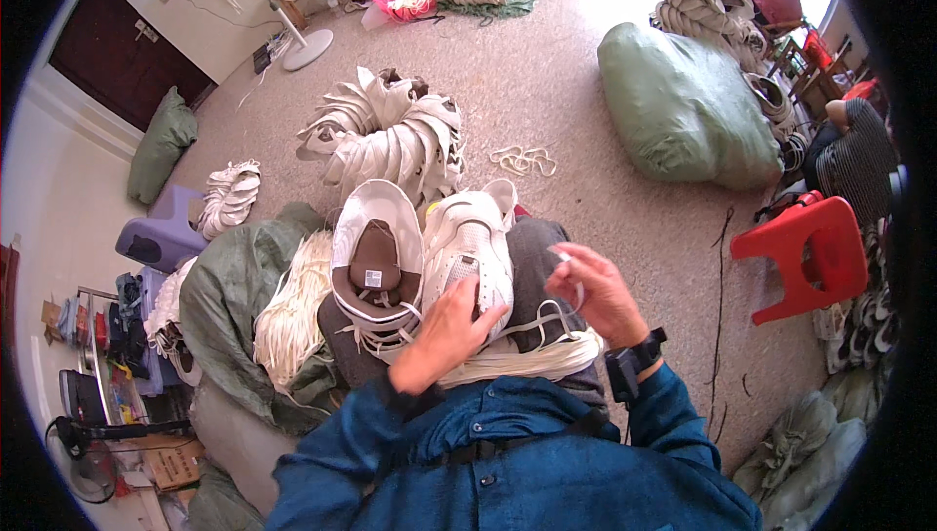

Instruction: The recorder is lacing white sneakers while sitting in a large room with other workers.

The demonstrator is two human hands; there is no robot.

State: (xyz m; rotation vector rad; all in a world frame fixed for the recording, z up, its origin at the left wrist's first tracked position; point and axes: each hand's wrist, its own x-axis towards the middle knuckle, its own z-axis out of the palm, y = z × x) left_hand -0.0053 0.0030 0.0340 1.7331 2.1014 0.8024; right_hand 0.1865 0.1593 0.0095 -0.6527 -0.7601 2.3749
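Speckled pinkish-grey floor (pixel 576 209) stretches ahead as my left hand (pixel 451 331), its grip unclear, rests half-curled over this white perforated shoe (pixel 467 228) on my lap, seemingly steadying it, while my right hand (pixel 600 295) pinches a thin white lace (pixel 578 298) out sideways.

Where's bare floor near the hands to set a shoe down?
Bare floor lies between the right hand and red stool, with a dark strand near the stool; more lies between the loose lace and big green sack. The lap is crowded with white shoes and a lace bundle.
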